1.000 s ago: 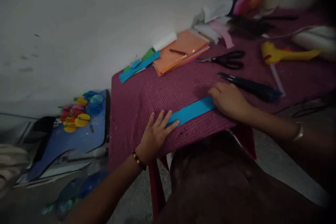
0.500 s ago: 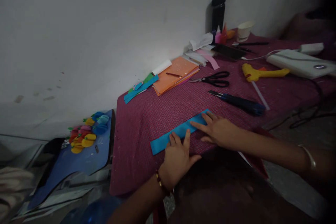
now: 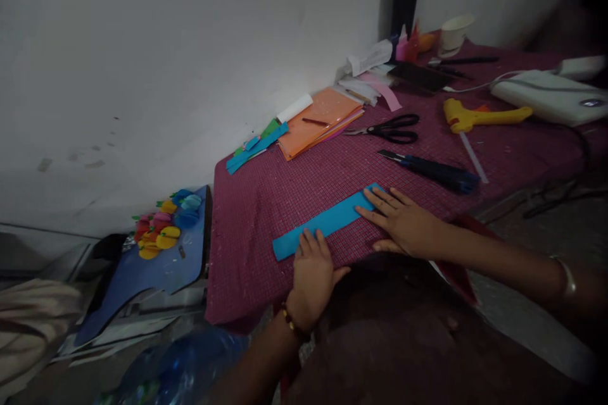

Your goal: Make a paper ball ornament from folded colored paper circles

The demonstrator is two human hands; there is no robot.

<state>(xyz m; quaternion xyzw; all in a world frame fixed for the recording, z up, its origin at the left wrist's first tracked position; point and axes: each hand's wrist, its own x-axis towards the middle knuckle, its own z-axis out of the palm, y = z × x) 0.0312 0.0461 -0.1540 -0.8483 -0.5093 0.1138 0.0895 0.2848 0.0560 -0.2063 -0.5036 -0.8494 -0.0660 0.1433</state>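
Since half a second ago the two hands have drawn a little apart along the blue paper strip: the left hand has slid toward the strip's left end, and the right hand has pulled back so that only its fingertips cover the right end. Both hands lie open and flat, palms down, gripping nothing, pressing the strip onto the maroon tablecloth. The strip lies slantwise between them, close to the table's near edge, just ahead of the left fingers and under the right ones. Beyond the right hand, near but not touching, lies a dark craft knife with its metal tip pointing left; farther out are black scissors and a yellow glue gun. The likely trouble: if one hand pushes harder than the other, the thin strip may skew or buckle, and the loose cloth could creep toward the edge under it. A forward sweep of the right fingers might also meet the knife tip.
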